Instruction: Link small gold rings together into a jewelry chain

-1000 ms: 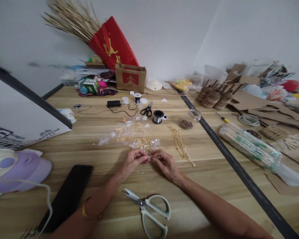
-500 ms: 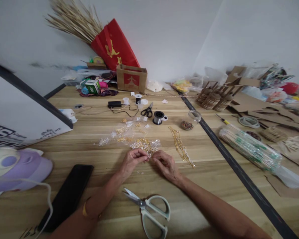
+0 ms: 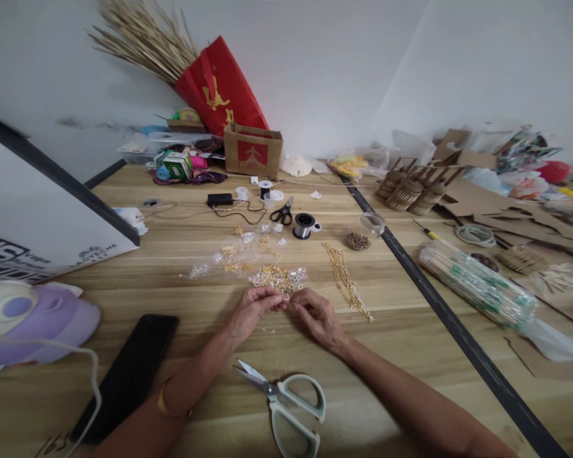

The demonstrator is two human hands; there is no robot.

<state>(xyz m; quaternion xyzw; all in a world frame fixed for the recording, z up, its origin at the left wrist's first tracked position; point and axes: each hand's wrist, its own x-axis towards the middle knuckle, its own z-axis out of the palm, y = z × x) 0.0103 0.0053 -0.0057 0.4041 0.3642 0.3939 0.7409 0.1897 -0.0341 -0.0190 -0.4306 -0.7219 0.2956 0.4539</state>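
My left hand (image 3: 251,310) and my right hand (image 3: 318,315) meet fingertip to fingertip on the wooden table (image 3: 181,299). Both are pinched on a tiny piece that is too small to make out. Just beyond the fingertips lies a heap of small gold and silver jewellery findings (image 3: 277,277). A gold chain (image 3: 346,280) stretches out to the right of my right hand. White-handled scissors (image 3: 286,403) lie open between my forearms, near the table's front edge.
A black phone (image 3: 130,375) lies at front left beside a purple cap (image 3: 38,324). Black scissors (image 3: 281,212), a wire spool (image 3: 304,224) and a bead dish (image 3: 358,239) sit further back. A bag of sticks (image 3: 477,284) and cardboard pieces lie right.
Nothing has visibly changed beyond a slight shift of the view; both hands stay pinched together at the same spot.
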